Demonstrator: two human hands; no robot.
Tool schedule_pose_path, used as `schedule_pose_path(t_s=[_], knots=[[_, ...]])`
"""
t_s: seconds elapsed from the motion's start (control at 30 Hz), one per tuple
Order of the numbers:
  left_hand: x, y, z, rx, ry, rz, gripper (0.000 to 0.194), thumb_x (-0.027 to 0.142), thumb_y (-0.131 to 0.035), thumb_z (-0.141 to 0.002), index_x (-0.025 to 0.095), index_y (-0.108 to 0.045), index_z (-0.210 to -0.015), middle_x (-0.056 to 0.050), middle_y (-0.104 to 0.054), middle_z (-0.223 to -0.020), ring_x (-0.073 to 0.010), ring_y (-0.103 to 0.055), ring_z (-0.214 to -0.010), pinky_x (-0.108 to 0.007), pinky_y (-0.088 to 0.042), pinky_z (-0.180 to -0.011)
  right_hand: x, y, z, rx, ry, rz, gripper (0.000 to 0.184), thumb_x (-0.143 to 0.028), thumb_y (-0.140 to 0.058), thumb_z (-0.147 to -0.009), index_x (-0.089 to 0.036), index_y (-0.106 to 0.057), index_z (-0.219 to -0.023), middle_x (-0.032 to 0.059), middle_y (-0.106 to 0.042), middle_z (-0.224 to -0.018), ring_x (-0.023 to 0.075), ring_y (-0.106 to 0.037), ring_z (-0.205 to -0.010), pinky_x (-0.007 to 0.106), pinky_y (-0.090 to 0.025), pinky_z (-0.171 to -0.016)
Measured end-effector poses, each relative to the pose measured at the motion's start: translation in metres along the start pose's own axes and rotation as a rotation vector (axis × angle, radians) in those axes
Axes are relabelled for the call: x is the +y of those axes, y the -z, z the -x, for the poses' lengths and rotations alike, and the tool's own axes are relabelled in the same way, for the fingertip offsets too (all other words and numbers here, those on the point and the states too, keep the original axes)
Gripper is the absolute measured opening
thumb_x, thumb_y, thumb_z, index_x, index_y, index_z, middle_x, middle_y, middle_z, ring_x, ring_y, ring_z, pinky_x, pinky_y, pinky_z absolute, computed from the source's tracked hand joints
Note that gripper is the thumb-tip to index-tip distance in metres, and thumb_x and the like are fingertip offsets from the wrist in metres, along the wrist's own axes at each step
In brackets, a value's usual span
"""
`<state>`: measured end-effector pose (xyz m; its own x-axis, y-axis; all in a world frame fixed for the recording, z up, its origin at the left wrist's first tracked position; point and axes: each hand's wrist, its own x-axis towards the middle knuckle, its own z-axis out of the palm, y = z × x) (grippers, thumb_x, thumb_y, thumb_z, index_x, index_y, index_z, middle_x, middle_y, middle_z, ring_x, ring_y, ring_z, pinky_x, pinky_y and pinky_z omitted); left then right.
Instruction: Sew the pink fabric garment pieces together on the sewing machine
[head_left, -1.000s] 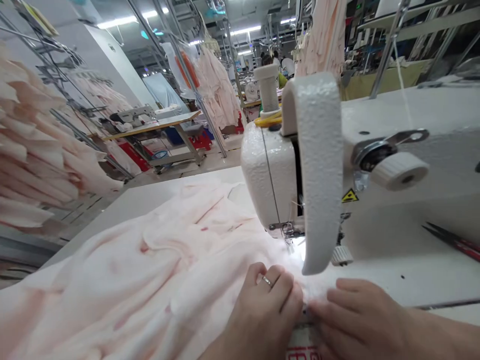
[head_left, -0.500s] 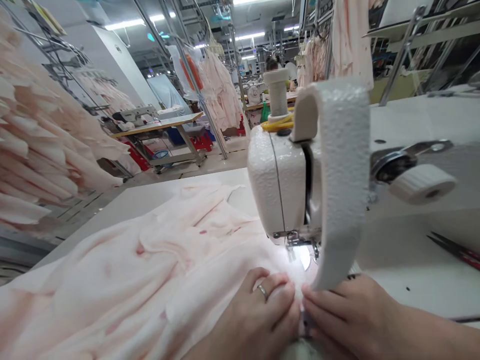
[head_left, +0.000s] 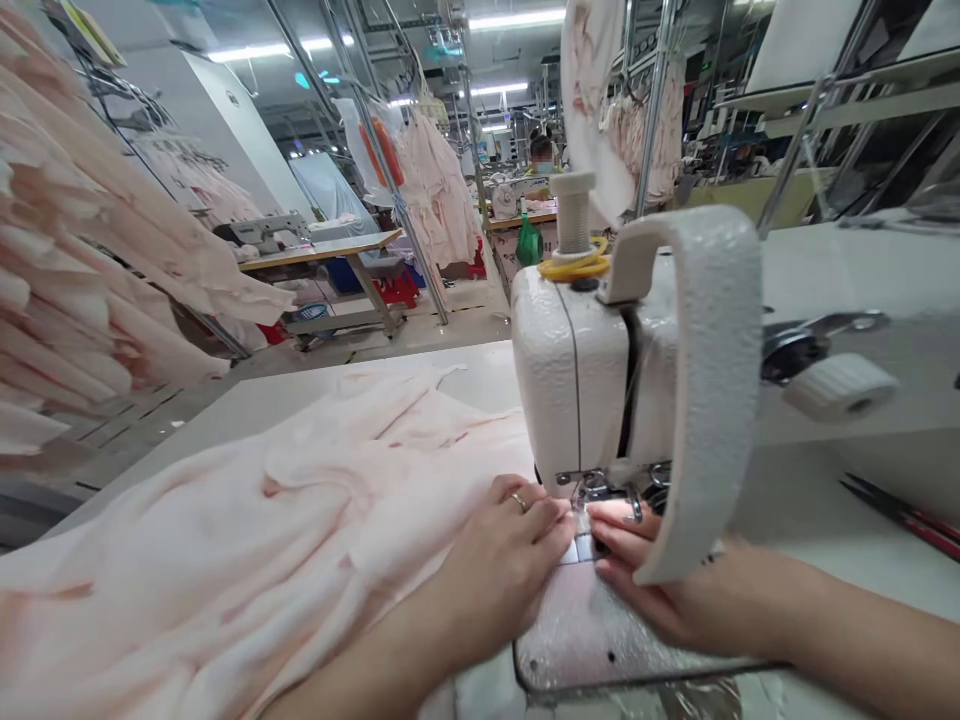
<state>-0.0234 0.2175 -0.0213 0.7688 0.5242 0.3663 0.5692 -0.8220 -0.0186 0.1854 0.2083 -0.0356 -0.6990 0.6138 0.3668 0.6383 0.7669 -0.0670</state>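
From my end, head cam only, looking fwd & down onto the work. L hand (head_left: pixel 499 545) lies palm-down, fingers together & flat, ring on one finger, no grip, just pressing on the pale pink fabric (head_left: pixel 225 520) right beside the steel presser foot (head_left: pixel 592 490). R hand (head_left: pixel 660 590) sits on the other side of the foot, fingers loosely curled, tips close to the metal needle plate (head_left: pixel 581 550). Can't tell if those fingers have pinched a thin edge of cloth or are only resting, since the curved white pebbled guard (head_left: pixel 709 400) hides part of the hand.

Cloth: most of it lies heaped in soft folds across the white desk (head_left: pixel 315 395), left of the white sewing machine head (head_left: pixel 570 385), w/ its edge running up to the foot. My read: the bulk stays left b/c the machine's arm leaves little room on the R, and the hands flank the foot to keep the layers flat at the needle.

Red-handled snips w/ long black blades (head_left: pixel 904 520) lie to the R, prob kept there for quick reach. Thread cone (head_left: pixel 574 210) stands upright on top of the head, yellow ring round its base. Further off, racks of pink garments (head_left: pixel 67 270) hang on the L, and a co-worker (head_left: pixel 544 155) sits at a far desk.
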Motion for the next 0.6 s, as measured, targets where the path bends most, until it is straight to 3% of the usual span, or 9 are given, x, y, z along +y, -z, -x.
schedule_pose_path(t_s=[0.2, 0.33, 0.47, 0.6], knots=[[0.001, 0.006, -0.004, -0.078, 0.087, 0.005, 0.027, 0.005, -0.048, -0.069, 0.011, -0.056, -0.095, -0.006, -0.060, -0.092, -0.0189, -0.050, -0.085, -0.034, -0.036, -0.080, -0.004, 0.009, -0.003, -0.075, -0.099, 0.037, 0.034, -0.032, -0.035, -0.088, -0.017, -0.062, -0.104, 0.0093, -0.067, -0.088, 0.0231, -0.062, -0.079, 0.038, -0.044, -0.076], [0.000, 0.006, -0.003, -0.141, 0.086, 0.037, 0.021, 0.009, -0.049, -0.074, 0.015, -0.056, -0.092, -0.004, -0.060, -0.096, -0.0181, -0.050, -0.093, -0.034, -0.034, -0.085, -0.003, 0.011, -0.001, -0.141, -0.081, 0.044, 0.033, -0.029, -0.035, -0.088, -0.019, -0.060, -0.108, 0.0086, -0.067, -0.095, 0.0236, -0.063, -0.081, 0.040, -0.046, -0.076], [0.001, 0.005, 0.000, -0.177, 0.104, 0.002, 0.016, 0.014, -0.050, -0.076, 0.017, -0.056, -0.091, -0.003, -0.059, -0.100, -0.0175, -0.050, -0.098, -0.033, -0.033, -0.087, 0.001, 0.006, 0.004, -0.088, -0.040, 0.009, 0.031, -0.027, -0.038, -0.088, -0.018, -0.059, -0.110, 0.0090, -0.060, -0.111, 0.0226, -0.059, -0.095, 0.035, -0.047, -0.081], [0.011, 0.007, 0.005, -0.177, 0.169, -0.050, 0.027, 0.015, -0.048, -0.078, 0.019, -0.052, -0.104, -0.001, -0.057, -0.110, -0.0152, -0.049, -0.102, -0.032, -0.034, -0.090, -0.001, 0.006, 0.001, -0.019, -0.041, -0.016, 0.030, -0.023, -0.038, -0.088, -0.018, -0.061, -0.106, 0.0080, -0.060, -0.112, 0.0213, -0.058, -0.096, 0.036, -0.047, -0.085]])
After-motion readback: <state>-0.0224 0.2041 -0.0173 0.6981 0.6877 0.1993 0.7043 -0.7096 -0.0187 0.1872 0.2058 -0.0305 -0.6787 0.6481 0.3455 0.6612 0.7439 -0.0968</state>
